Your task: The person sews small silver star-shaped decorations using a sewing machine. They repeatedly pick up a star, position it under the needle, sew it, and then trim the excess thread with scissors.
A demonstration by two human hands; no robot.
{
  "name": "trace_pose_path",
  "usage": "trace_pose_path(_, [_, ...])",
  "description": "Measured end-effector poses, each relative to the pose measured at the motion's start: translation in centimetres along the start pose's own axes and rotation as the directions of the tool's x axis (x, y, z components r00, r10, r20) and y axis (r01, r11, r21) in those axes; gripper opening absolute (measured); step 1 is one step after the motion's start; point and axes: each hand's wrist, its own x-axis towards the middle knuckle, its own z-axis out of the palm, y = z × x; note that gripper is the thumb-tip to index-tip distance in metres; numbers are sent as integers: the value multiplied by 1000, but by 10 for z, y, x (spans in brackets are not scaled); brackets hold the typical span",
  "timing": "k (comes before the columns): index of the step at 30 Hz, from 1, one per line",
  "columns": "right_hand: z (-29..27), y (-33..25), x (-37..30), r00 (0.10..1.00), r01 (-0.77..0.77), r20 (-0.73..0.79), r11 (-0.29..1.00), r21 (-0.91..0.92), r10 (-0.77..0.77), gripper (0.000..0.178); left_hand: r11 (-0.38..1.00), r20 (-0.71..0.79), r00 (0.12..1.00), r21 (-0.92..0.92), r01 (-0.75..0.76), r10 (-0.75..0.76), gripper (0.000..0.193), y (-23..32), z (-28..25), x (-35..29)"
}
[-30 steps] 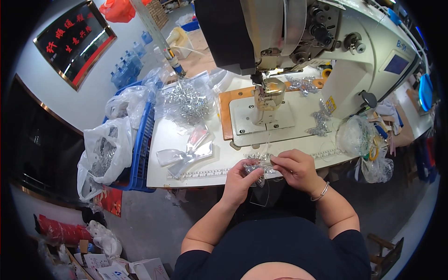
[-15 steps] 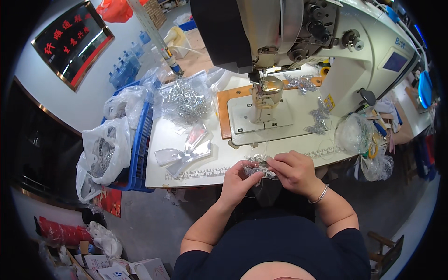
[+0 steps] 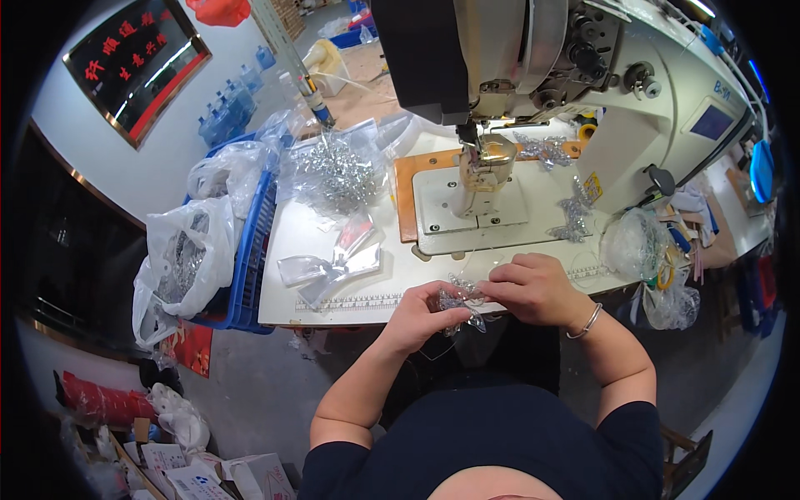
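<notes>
At the front edge of the table, my left hand [image 3: 419, 318] is closed on a glittery silver ornament [image 3: 472, 313] with pointed, leaf-like ends, held between thumb and fingers. My right hand [image 3: 536, 290] has its fingertips pinched together against the ornament's right side; what is between them is too small to make out. Fine thread loops around the piece. Just beyond stands a white post-bed sewing machine [image 3: 517, 179]. Two similar silver ornaments lie by it, a far ornament [image 3: 546, 151] and a right-hand ornament [image 3: 572, 212]. A shiny translucent bow [image 3: 337, 267] rests to the left.
A clear bag of silver pieces [image 3: 337, 171] lies on the table's left. Beside the table, a blue crate [image 3: 260, 242] holds white plastic bags [image 3: 208, 267]. A ruler strip [image 3: 350, 303] runs along the front edge. At the right sit a clear plastic bag [image 3: 633, 243] and tools.
My hands have turned the ornament, so more of its pointed ends show. My right hand has drawn slightly right and up. The whole view has shifted a little.
</notes>
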Motion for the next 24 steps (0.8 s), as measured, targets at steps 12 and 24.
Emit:
trace_pose_path(12, [17,1,-27,886,-205,-46,477,855,462,17,1000,12,1000,9,-7,6,26,0,-5,-3])
trace_pose_path(24, [23,-22,-24,682,-124,416,-466,876,601,52,-654,703,217,710,-261,677,22,31,5,-26])
